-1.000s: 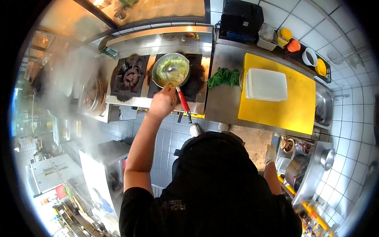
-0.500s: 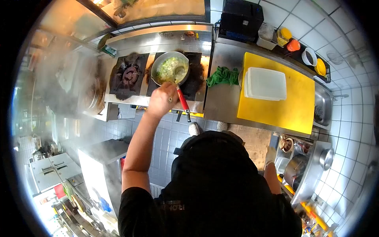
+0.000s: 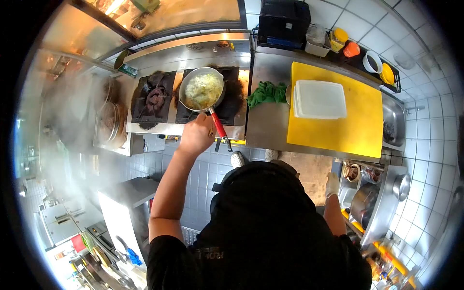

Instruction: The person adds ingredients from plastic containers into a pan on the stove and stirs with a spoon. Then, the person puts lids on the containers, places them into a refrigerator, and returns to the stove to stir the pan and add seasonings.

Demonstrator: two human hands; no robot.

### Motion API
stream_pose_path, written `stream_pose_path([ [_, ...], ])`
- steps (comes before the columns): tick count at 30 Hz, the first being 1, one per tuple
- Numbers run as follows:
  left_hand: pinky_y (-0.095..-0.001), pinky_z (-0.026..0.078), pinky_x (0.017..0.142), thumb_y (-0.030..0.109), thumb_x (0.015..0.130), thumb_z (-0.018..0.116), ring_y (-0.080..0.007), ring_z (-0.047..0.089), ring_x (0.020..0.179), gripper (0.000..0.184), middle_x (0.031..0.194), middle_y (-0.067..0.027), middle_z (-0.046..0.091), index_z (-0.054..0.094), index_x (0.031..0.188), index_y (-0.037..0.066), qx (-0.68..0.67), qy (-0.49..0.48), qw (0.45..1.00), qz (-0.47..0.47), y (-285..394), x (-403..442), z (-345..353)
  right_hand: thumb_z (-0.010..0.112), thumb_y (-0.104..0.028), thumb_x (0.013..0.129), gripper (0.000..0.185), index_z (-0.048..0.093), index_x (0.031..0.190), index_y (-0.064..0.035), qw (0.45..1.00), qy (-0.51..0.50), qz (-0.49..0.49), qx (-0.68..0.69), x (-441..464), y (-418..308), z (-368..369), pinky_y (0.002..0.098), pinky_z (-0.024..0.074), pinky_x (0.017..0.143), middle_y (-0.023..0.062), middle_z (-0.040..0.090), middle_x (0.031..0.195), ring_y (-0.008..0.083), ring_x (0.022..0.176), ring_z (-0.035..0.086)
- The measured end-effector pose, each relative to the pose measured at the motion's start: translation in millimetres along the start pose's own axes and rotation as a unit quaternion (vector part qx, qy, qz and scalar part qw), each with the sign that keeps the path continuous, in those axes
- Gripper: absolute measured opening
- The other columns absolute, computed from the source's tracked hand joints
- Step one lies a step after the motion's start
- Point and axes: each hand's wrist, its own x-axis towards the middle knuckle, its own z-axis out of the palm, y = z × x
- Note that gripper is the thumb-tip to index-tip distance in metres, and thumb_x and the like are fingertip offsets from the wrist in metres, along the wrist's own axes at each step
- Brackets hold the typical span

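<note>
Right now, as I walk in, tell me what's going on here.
Someone in black is working at the stove. Their bare left hand is closed beside the red handle of a pan holding pale green food, apparently gripping a utensil. The gloved right hand is out to the side; whether it holds anything is unclear. A translucent container sits on the yellow board.

Single head view, wide, looking down over stove point(image 3: 173, 113).

A white tiled wall point(image 3: 421, 159) stands on the right beside a steel sink point(image 3: 396, 116) and counter point(image 3: 266, 125), above a grey tiled floor point(image 3: 195, 193), while a window point(image 3: 193, 14) glows warm orange.
</note>
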Motion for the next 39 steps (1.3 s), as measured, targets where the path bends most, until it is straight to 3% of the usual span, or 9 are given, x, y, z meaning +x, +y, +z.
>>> stream_pose_path([
  [2, -0.0467, 0.058, 0.071, 0.003, 0.084, 0.067, -0.0392, 0.069, 0.08, 0.008, 0.089, -0.0187, 0.066, 0.066, 0.092, -0.001, -0.025, 0.046, 0.995, 0.082, -3, 4, -6, 0.064, -0.031, 0.096, 0.062, 0.053, 0.145, 0.0047, 0.999, -0.007, -0.003, -0.04, 3, 8, -6, 0.0351, 0.0481, 0.099, 0.0208, 0.06, 0.142, 0.0272, 0.124, 0.058],
  [4, -0.0472, 0.058, 0.072, 0.004, 0.086, 0.067, -0.0402, 0.07, 0.083, 0.014, 0.099, -0.0211, 0.069, 0.069, 0.099, -0.001, -0.101, 0.131, 0.986, 0.014, -15, 13, 0, 0.064, -0.03, 0.096, 0.062, 0.052, 0.146, 0.0041, 0.991, -0.008, -0.016, -0.129, 26, 28, -7, 0.034, 0.0479, 0.098, 0.0184, 0.06, 0.141, 0.0254, 0.121, 0.059],
  [8, -0.0464, 0.058, 0.07, 0.003, 0.087, 0.065, -0.0398, 0.069, 0.078, 0.005, 0.097, -0.0209, 0.067, 0.066, 0.091, 0.001, 0.012, -0.033, 0.998, -0.055, 0, 2, 3, 0.064, -0.028, 0.096, 0.06, 0.053, 0.143, 0.0062, 0.998, 0.016, 0.023, 0.063, -8, -8, -4, 0.034, 0.0456, 0.102, 0.0168, 0.059, 0.14, 0.0265, 0.119, 0.059],
  [13, -0.0482, 0.058, 0.065, 0.008, 0.083, 0.07, -0.0388, 0.068, 0.073, 0.009, 0.093, -0.0207, 0.066, 0.064, 0.089, 0.003, -0.094, 0.137, 0.986, 0.028, -7, 14, 0, 0.064, -0.027, 0.096, 0.06, 0.052, 0.144, 0.0071, 0.999, 0.015, -0.015, -0.047, -3, 1, -11, 0.0347, 0.0462, 0.102, 0.0172, 0.058, 0.141, 0.0283, 0.122, 0.058],
  [18, -0.0476, 0.058, 0.065, 0.007, 0.084, 0.068, -0.0379, 0.068, 0.071, 0.01, 0.086, -0.0184, 0.063, 0.066, 0.093, 0.004, -0.004, 0.011, 1.0, 0.0, 7, 2, 0, 0.061, -0.03, 0.096, 0.06, 0.053, 0.142, 0.0078, 1.0, 0.014, -0.01, -0.021, -8, 0, -7, 0.0375, 0.0407, 0.11, 0.0215, 0.057, 0.144, 0.0317, 0.132, 0.054],
  [23, -0.0466, 0.058, 0.071, 0.004, 0.088, 0.066, -0.0409, 0.069, 0.077, 0.025, 0.096, -0.0205, 0.067, 0.069, 0.113, 0.001, -0.101, 0.113, 0.988, 0.014, -22, 6, 6, 0.061, -0.034, 0.095, 0.065, 0.053, 0.142, 0.0096, 0.993, 0.013, -0.032, -0.113, -6, 7, -5, 0.0388, 0.0334, 0.118, 0.0246, 0.054, 0.149, 0.0351, 0.141, 0.047],
  [30, -0.0482, 0.058, 0.073, 0.002, 0.085, 0.068, -0.0408, 0.069, 0.083, 0.027, 0.098, -0.0206, 0.066, 0.066, 0.111, -0.003, -0.049, 0.093, 0.994, -0.028, -6, -5, 1, 0.057, -0.034, 0.095, 0.061, 0.056, 0.14, 0.0074, 0.988, 0.026, -0.028, -0.148, 4, 22, -10, 0.0424, 0.0384, 0.114, 0.0282, 0.056, 0.144, 0.0406, 0.137, 0.05],
  [33, -0.0427, 0.058, 0.094, 0.003, 0.078, 0.071, -0.0399, 0.066, 0.112, 0.049, 0.13, -0.0255, 0.061, 0.064, 0.126, -0.001, -0.023, 0.06, 0.998, -0.006, -44, -12, 52, 0.055, -0.031, 0.1, 0.055, 0.055, 0.139, 0.0077, 0.992, -0.04, -0.011, -0.115, 43, 71, -11, 0.0434, 0.038, 0.114, 0.0279, 0.059, 0.138, 0.0428, 0.13, 0.053],
  [39, -0.0446, 0.059, 0.071, 0.007, 0.089, 0.066, -0.0355, 0.069, 0.079, 0.017, 0.096, -0.0177, 0.065, 0.064, 0.105, 0.002, -0.042, 0.019, 0.999, -0.017, -2, -21, -9, 0.061, -0.024, 0.093, 0.033, 0.066, 0.113, 0.0024, 0.996, -0.001, -0.058, -0.071, 29, 36, -11, 0.0384, 0.0444, 0.092, 0.0134, 0.066, 0.105, 0.0257, 0.097, 0.055],
])
